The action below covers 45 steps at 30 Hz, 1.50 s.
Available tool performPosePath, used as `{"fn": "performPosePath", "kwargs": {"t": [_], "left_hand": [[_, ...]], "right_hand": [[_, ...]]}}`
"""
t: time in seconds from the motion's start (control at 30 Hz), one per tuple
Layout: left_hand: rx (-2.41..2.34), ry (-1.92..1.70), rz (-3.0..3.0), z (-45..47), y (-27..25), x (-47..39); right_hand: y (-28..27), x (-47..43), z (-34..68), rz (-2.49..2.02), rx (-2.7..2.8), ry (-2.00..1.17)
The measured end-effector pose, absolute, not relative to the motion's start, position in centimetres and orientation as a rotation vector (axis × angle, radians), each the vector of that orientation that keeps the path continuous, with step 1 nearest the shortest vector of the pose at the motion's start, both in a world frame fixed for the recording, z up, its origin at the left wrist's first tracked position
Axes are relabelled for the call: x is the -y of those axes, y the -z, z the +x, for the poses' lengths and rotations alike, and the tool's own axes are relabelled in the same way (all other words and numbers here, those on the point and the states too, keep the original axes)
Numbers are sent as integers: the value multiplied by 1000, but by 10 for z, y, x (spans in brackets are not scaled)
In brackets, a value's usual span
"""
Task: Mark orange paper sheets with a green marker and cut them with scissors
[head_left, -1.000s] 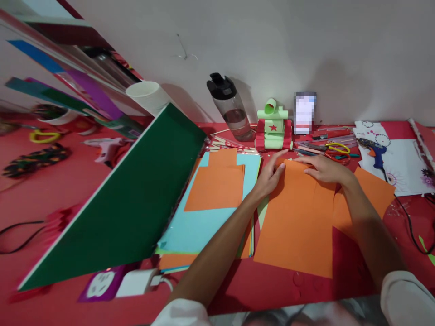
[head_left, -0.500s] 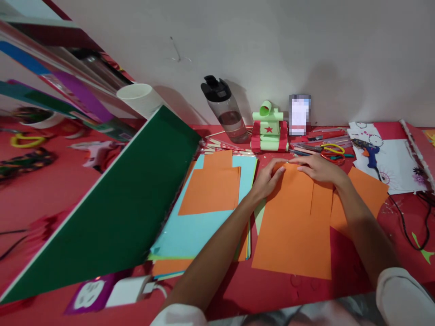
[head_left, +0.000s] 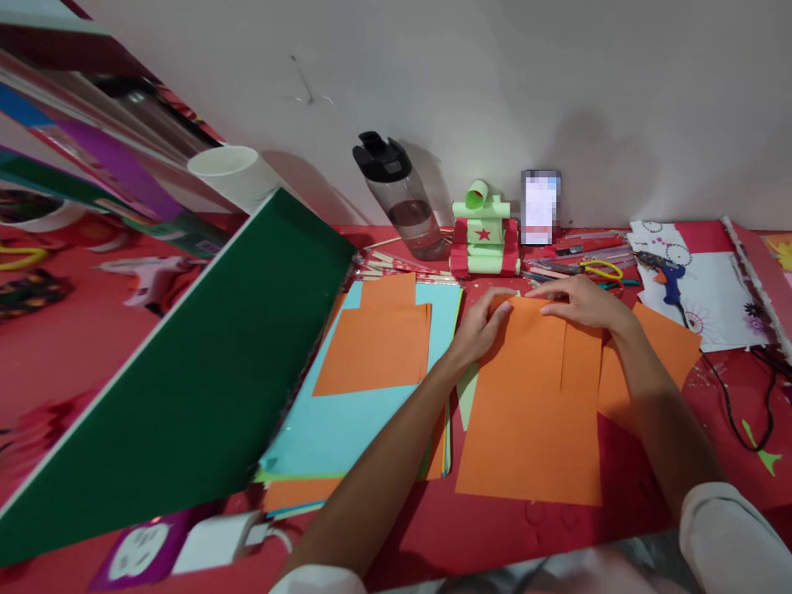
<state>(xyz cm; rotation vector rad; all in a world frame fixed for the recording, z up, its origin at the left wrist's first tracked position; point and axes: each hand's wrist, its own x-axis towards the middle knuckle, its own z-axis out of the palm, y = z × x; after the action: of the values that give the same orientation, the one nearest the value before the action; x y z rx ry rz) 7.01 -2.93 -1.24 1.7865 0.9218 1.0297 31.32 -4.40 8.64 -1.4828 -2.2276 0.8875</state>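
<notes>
A large sheet of orange paper (head_left: 525,412) lies in front of me, with a slit running down its upper right part. My left hand (head_left: 481,326) grips the sheet's top left corner, thumb on the paper and fingers at its far edge. Along the same top edge, my right hand (head_left: 578,303) has its fingers bent over the paper, pinching it near the middle. Partly under my right forearm is another orange piece (head_left: 665,351). A pale green sheet (head_left: 467,396) peeks out at the left of the large one.
Left of my hands, smaller orange pieces (head_left: 374,351) rest on stacked blue paper (head_left: 352,437) beside a leaning green board (head_left: 186,371). Behind stand a water bottle (head_left: 408,206), a green and red paper model (head_left: 484,235) and a phone (head_left: 540,206). Scissors (head_left: 600,270) and a blue glue gun (head_left: 671,280) lie right.
The view has shifted slightly, so things on the table appear a little further left. Both hands keep their places at the top edge of the orange paper.
</notes>
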Motion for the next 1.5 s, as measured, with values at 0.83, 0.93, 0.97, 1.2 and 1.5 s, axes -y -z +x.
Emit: {"fn": "performPosePath", "kwargs": {"t": [0.83,0.93,0.97,1.2,1.5], "left_hand": [[-886,-1034,1736,72,15,27],[-874,-1036,1730,72,15,26],[-876,-1033,1733,73,15,26],[-874,-1036,1765,81,3,36],[-813,-857,1509,92,-9,50]], "right_hand": [[-82,43,295,-1422,2218,-844],[-83,44,294,-1441,2218,-841],[-83,44,293,-1452,2224,-826],[-80,46,295,-1556,2444,-717],[-87,40,331,-1616,2176,-644]]}}
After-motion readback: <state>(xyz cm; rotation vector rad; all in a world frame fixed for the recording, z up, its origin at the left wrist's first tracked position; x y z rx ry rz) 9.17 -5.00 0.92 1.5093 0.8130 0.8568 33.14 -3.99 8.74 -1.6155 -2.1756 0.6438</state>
